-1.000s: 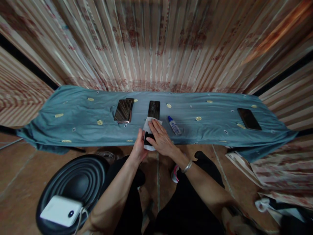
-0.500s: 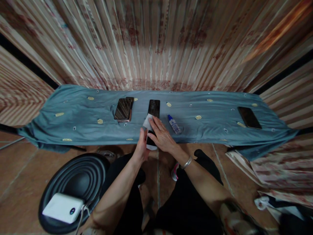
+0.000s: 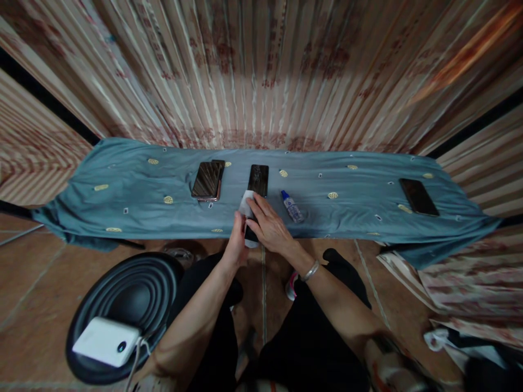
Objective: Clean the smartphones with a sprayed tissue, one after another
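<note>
left hand (image 3: 236, 239) grips phone (image 3: 250, 233) at cloth (image 3: 122, 190) edge — right hand (image 3: 267, 226) presses wipe (image 3: 246, 202)

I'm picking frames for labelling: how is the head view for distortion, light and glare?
Head view: strong wide-angle warp, so the blue cloth bows and the curtain fans outward; dim, warm light; streaky reflections on the phone stack; corners soft; hands and white wipe fairly sharp.
</note>
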The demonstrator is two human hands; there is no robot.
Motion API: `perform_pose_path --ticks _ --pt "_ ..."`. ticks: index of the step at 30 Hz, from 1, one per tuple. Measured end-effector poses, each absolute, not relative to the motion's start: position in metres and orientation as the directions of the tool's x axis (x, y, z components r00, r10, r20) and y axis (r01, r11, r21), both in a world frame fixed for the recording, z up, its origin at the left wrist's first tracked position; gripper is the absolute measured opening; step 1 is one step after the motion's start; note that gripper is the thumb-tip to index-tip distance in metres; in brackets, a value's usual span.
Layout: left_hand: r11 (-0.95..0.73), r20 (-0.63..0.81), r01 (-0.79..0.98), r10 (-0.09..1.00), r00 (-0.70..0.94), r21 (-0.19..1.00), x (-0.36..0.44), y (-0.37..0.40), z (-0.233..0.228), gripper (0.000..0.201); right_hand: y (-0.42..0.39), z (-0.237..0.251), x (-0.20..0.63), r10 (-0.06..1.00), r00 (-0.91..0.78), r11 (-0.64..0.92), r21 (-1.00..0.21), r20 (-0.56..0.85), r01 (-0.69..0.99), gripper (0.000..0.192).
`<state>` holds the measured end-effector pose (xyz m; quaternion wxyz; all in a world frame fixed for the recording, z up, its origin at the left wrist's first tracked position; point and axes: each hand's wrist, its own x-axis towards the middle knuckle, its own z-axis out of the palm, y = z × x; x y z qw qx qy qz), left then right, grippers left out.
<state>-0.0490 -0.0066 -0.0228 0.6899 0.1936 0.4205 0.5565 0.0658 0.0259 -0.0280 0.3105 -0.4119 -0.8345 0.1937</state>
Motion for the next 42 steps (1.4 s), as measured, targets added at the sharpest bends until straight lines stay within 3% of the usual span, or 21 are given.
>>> perform_pose_path --ticks 10,15,21,28,42 --pt "0.245 -0.391 -0.7 0.919 -0.054 0.671 -0.057 -0.002 -0.017 0.058 0.014 -0.033 0.055 0.731 -0.545 0.676 -0.55 0.411 0.491 0.053" --pt "0.247 -0.386 -0.717 0.922 -0.033 0.652 -0.047 -0.006 -0.013 0.049 0.027 -0.035 0.064 0.762 -0.498 0.647 -0.525 0.414 0.553 0.056" --pt "0.32 -0.46 -0.725 0.888 0.005 0.61 -0.046 -0.008 -0.003 0.052 0.035 -0.037 0.067 0.787 -0.477 0.617 -0.501 0.392 0.607 0.064" --pt "0.3 -0.414 -0.794 0.908 0.067 0.53 -0.055 -0.004 -0.003 0.055 0.036 -0.046 0.069 0.824 -0.429 0.565 -0.492 0.37 0.662 0.068" --pt "0.371 -0.467 -0.77 0.877 0.108 0.519 -0.052 -0.008 -0.009 0.058 0.03 -0.044 0.063 0.795 -0.453 0.607 -0.512 0.404 0.608 0.068"
